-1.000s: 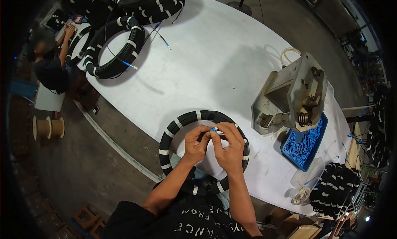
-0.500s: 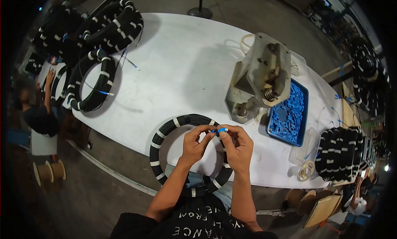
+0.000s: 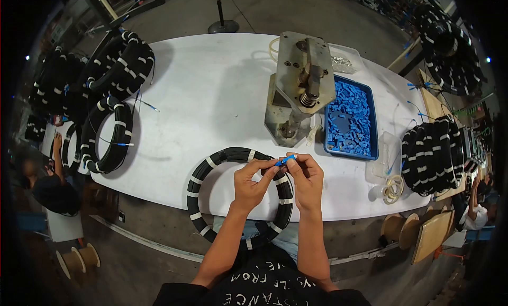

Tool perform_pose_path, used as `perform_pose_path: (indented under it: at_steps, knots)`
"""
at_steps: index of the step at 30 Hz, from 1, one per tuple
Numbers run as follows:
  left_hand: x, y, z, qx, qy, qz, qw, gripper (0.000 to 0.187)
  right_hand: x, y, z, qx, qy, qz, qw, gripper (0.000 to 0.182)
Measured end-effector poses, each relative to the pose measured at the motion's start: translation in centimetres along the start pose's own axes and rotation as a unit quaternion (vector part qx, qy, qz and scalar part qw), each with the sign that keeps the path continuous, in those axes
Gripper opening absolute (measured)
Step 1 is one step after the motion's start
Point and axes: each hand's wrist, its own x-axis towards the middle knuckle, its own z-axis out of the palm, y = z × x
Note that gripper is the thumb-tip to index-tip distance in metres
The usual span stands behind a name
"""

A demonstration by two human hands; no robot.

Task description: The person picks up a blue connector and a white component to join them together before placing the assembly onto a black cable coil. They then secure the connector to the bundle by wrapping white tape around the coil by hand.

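A small blue connector (image 3: 286, 160) sits between my two hands, above the upper right side of a black cable coil (image 3: 194, 200) banded with white tape. My left hand (image 3: 251, 183) pinches its left end, where the cable seems to join. The right end is between the thumb and fingers of my right hand (image 3: 305, 180). The coil rests partly on the white table (image 3: 211, 105) and partly over my lap. Fingertips hide some of the connector.
A metal press (image 3: 301, 89) stands beyond my right hand, beside a blue tray (image 3: 374, 142) of small blue parts. More cable coils (image 3: 108, 136) lie at the left, others (image 3: 431, 158) at the right. Another person (image 3: 55, 192) is at the far left.
The view has turned, so the press and tray appear further left. The blue connector is now tilted, its right end higher, and more of it shows between my fingers.
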Motion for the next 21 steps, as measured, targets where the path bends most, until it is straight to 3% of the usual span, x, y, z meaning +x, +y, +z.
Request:
perform_pose_path:
  at_steps: [6, 13, 21]
  knots:
    - [0.0, 1.5, 1.1, 0.071, -0.016, 0.006, 0.997, 0.016, -0.7, 0.7, -0.7, 0.102, 0.063, 0.016, 0.993, 0.016]
    - [0.2, 1.0, 1.8, 0.184, -0.037, 0.107, 0.976, 0.017, -1.1, 1.2, -1.2, 0.141, 0.126, 0.038, 0.981, 0.011]
    - [0.2, 0.9, 2.4, 0.214, -0.043, 0.138, 0.966, 0.016, -1.0, 1.3, -1.5, 0.160, 0.122, 0.043, 0.979, 0.009]
